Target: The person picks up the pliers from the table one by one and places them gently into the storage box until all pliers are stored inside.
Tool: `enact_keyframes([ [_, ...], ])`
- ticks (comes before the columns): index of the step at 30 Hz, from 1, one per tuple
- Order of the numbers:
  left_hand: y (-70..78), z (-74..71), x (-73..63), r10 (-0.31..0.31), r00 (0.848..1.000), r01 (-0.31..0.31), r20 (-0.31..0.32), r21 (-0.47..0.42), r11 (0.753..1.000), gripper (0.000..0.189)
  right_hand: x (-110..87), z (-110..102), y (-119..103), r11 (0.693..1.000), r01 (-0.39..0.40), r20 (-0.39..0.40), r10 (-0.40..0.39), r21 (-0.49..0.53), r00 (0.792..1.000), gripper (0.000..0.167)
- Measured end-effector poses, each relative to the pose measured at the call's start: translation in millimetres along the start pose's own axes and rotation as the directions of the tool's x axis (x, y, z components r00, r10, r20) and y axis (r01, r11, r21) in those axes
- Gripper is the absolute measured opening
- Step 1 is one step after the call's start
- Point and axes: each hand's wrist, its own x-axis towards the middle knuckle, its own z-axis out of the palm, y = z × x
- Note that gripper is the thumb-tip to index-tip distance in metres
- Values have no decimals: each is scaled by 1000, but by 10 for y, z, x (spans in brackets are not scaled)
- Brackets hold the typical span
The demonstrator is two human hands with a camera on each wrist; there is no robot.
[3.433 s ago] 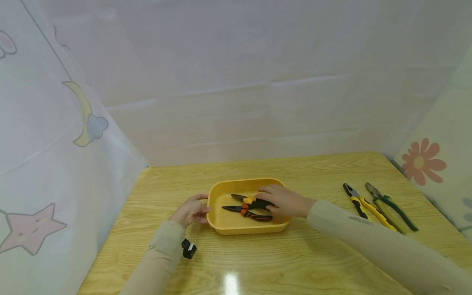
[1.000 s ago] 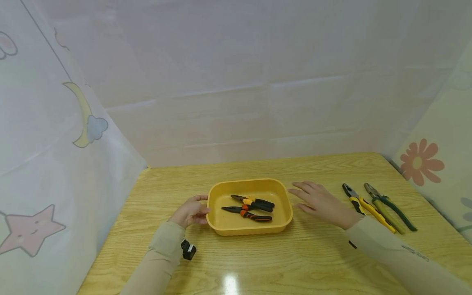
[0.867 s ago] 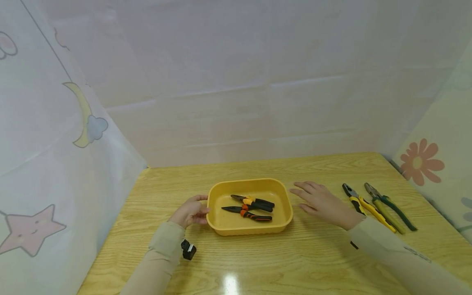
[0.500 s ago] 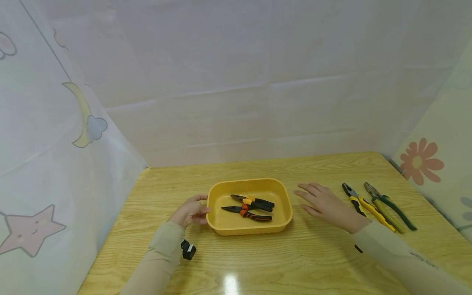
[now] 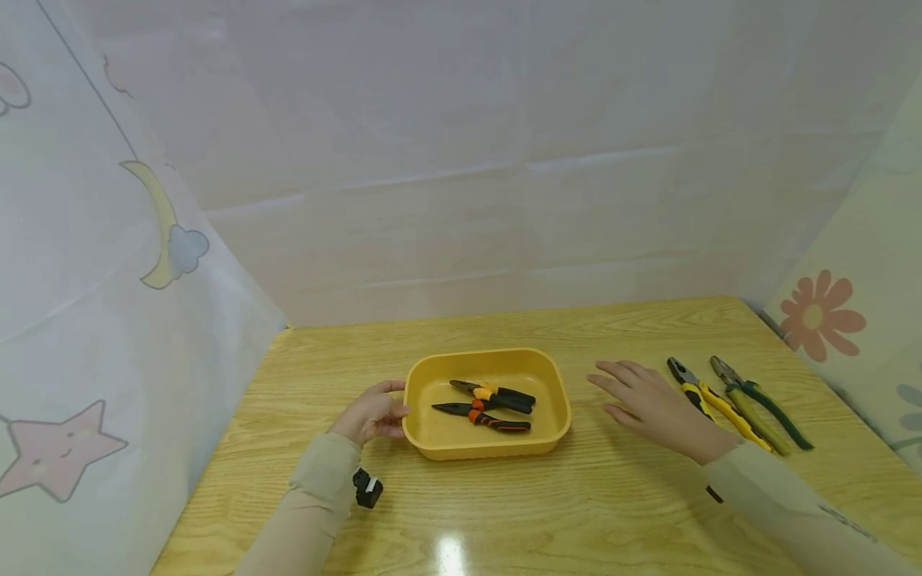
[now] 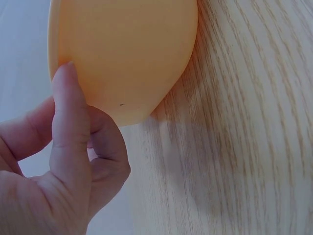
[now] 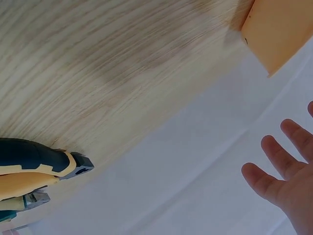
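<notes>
A yellow plastic tray (image 5: pixel 490 452) stands mid-table. Inside lie long-nose pliers with orange-black handles (image 5: pixel 504 424) and pliers with yellow-black handles (image 5: pixel 515 400), their handles partly crossing. At the tray's left end my left hand (image 5: pixel 370 414) grips its side; the left wrist view shows a digit tip against the wall by the rim and other fingers curled beneath. My right hand (image 5: pixel 651 408) hovers with spread fingers between the tray and two more tools, holding nothing. Those are yellow-and-black combination pliers (image 5: pixel 735 416) and green-handled pliers (image 5: pixel 759 408), lying side by side at the right.
A small black device (image 5: pixel 368 489) with a white mark shows beside my left sleeve. The wooden table (image 5: pixel 475 512) ends at a pale cloth wall (image 5: pixel 461 200) behind, and printed cloth flanks both sides.
Earlier my right hand was inside the tray at the yellow-black pliers' handles. It has come out, fingers spread, and keeps drifting right. The left hand and tray stay put.
</notes>
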Motion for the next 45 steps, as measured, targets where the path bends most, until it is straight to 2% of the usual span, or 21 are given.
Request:
enact_keyframes([
  [7, -4, 2, 13, -2, 1000, 2, -3, 3, 1000, 54, -47, -2, 4, 999, 24, -53, -25, -31, 998, 62],
  [11, -6, 1, 14, -1, 1000, 1, 0, 1, 1000, 53, -71, -6, 6, 999, 27, -77, -29, -33, 997, 64],
  [20, -13, -4, 18, 1, 1000, -1, 1, 0, 1000, 54, -164, -27, 22, 999, -19, -22, 18, -33, 1000, 65],
  [29, -17, -9, 24, -1, 1000, 1, 7, 1, 1000, 54, -281, -63, 35, 995, -46, -13, 45, -87, 999, 70],
  [45, -22, -13, 33, -8, 1000, 8, 10, -26, 1000, 53, -403, -66, 64, 995, -74, -39, 71, -65, 997, 69],
])
